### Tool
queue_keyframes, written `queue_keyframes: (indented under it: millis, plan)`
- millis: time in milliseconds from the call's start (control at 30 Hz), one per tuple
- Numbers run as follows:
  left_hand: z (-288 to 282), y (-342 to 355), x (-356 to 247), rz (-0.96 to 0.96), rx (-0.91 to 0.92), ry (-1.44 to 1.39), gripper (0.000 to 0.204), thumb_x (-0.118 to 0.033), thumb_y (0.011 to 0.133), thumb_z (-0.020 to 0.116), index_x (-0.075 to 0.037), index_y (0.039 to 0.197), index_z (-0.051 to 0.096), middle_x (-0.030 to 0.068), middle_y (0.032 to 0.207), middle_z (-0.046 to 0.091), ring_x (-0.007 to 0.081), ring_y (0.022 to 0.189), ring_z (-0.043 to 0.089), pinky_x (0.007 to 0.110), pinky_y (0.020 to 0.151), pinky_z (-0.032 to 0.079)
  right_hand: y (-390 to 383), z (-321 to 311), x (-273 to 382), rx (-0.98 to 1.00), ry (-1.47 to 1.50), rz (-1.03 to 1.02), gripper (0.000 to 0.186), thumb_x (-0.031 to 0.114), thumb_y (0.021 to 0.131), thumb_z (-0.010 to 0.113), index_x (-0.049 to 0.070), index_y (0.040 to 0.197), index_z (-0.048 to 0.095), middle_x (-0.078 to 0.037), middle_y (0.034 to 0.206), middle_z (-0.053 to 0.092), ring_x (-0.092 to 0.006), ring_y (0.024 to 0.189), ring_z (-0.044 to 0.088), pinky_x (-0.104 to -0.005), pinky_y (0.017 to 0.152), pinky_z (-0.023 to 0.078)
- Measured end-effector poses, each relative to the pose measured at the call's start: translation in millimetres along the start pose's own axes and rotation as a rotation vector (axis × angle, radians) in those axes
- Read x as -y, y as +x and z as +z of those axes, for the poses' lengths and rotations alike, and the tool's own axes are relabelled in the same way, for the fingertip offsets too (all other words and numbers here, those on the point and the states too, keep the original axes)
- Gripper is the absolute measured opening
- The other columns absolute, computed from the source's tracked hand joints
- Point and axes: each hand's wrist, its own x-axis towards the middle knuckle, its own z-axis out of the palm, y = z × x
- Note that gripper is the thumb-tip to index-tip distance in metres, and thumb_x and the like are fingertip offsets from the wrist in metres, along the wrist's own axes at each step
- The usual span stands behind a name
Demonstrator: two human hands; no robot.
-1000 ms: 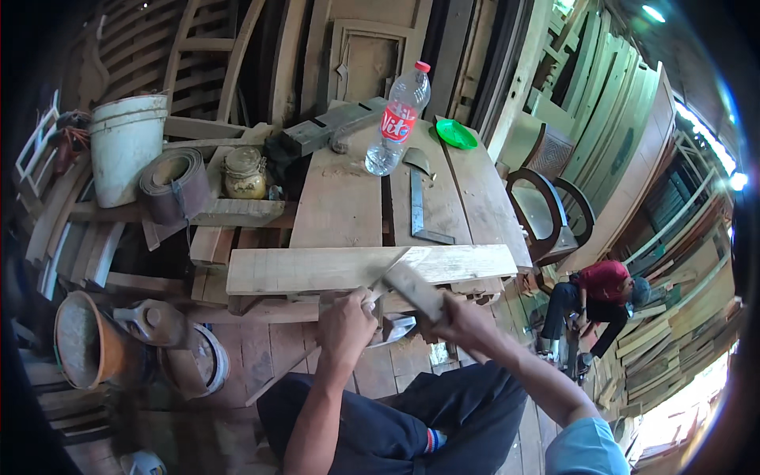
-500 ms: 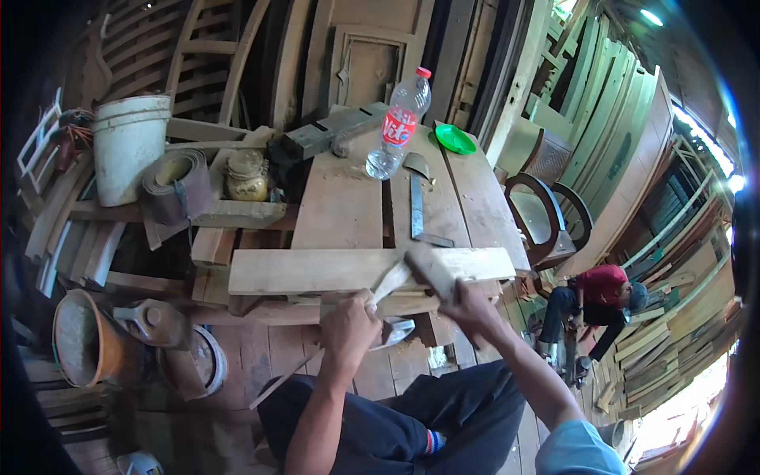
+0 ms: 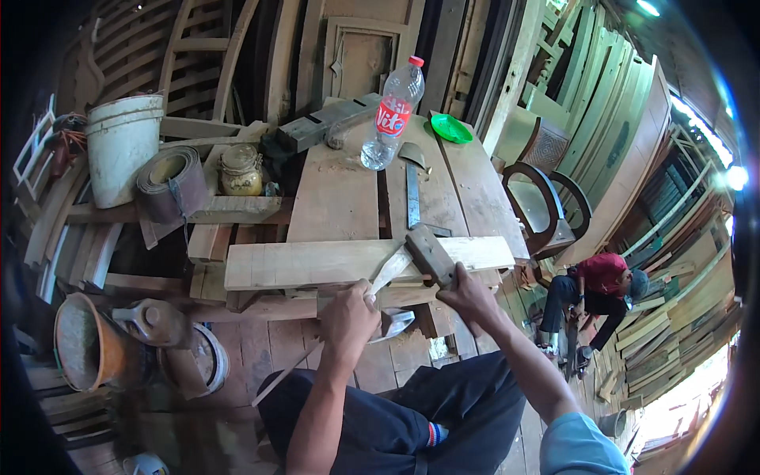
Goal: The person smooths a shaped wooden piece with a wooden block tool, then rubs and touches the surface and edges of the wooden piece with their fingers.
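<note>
My left hand (image 3: 346, 318) is closed round a pale strip-like piece (image 3: 391, 267) that slants up and right across the front of a light wooden board (image 3: 297, 263). In my right hand (image 3: 469, 295) is a brown-grey oblong block (image 3: 430, 256), held over that strip's upper end; whether they touch I cannot tell. The board lies along the bench's front edge. Behind it are a metal square (image 3: 413, 198), a clear bottle (image 3: 391, 119) with red cap and label, and a green dish (image 3: 450, 127). A thin stick (image 3: 286, 374) slants down below my left hand.
At left are a white bucket (image 3: 123, 154), sandpaper roll (image 3: 168, 182), jar (image 3: 239, 170) and orange bucket (image 3: 87, 344) beside other containers. Stacked timber lines the walls. A wooden chair (image 3: 534, 198) stands right; below it a person (image 3: 598, 281) in red bends low.
My right hand and the block have moved forward and a little right, away from my left hand, which keeps its grip in about the same place.
</note>
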Motion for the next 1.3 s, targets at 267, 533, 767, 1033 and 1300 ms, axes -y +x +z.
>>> queue_keyframes:
  millis: [267, 533, 767, 1033, 1300]
  plan:
    - [1, 3, 5, -0.032, -0.006, -0.017, 0.018, -0.017, 0.084, 0.062, -0.011, 0.100, 0.067, 0.0180, 0.090, 0.069, 0.0389, 0.087, 0.066, 0.049, 0.075, 0.051, 8, 6, -9, -0.047, 0.012, 0.008, 0.048, 0.034, 0.077, 0.070, -0.005, 0.097, 0.051, -0.029, 0.082, 0.064, -0.0479, 0.081, 0.064, -0.0506, 0.072, 0.050]
    - [2, 1, -4, -0.011, -0.032, -0.009, 0.018, -0.016, 0.084, 0.060, -0.011, 0.100, 0.067, 0.0174, 0.088, 0.069, 0.0388, 0.084, 0.066, 0.048, 0.072, 0.052, 9, 13, -14, -0.047, 0.049, 0.020, 0.052, 0.034, 0.076, 0.073, -0.004, 0.102, 0.049, -0.031, 0.081, 0.063, -0.0464, 0.081, 0.064, -0.0496, 0.073, 0.049]
    - [-1, 1, 7, -0.027, -0.030, -0.032, 0.015, -0.016, 0.084, 0.060, -0.011, 0.096, 0.067, 0.0173, 0.085, 0.069, 0.0374, 0.084, 0.067, 0.047, 0.072, 0.052, 2, 4, -1, 0.041, 0.023, -0.013, 0.054, 0.039, 0.078, 0.071, -0.004, 0.103, 0.049, -0.032, 0.090, 0.063, -0.0467, 0.087, 0.063, -0.0510, 0.074, 0.049]
    - [2, 2, 10, -0.037, -0.004, -0.042, 0.016, -0.016, 0.085, 0.059, -0.010, 0.098, 0.066, 0.0175, 0.087, 0.069, 0.0371, 0.083, 0.067, 0.048, 0.072, 0.051, 0, 4, 7, 0.057, 0.015, -0.036, 0.046, 0.032, 0.079, 0.069, -0.003, 0.103, 0.050, -0.029, 0.089, 0.064, -0.0462, 0.086, 0.063, -0.0497, 0.075, 0.050]
    - [2, 2, 7, -0.005, -0.004, -0.020, 0.017, -0.016, 0.085, 0.059, -0.010, 0.099, 0.067, 0.0185, 0.082, 0.068, 0.0382, 0.082, 0.067, 0.049, 0.073, 0.052, -5, 23, -12, 0.030, -0.084, -0.170, 0.050, 0.033, 0.076, 0.069, -0.004, 0.106, 0.052, -0.029, 0.084, 0.065, -0.0456, 0.081, 0.065, -0.0502, 0.072, 0.051]
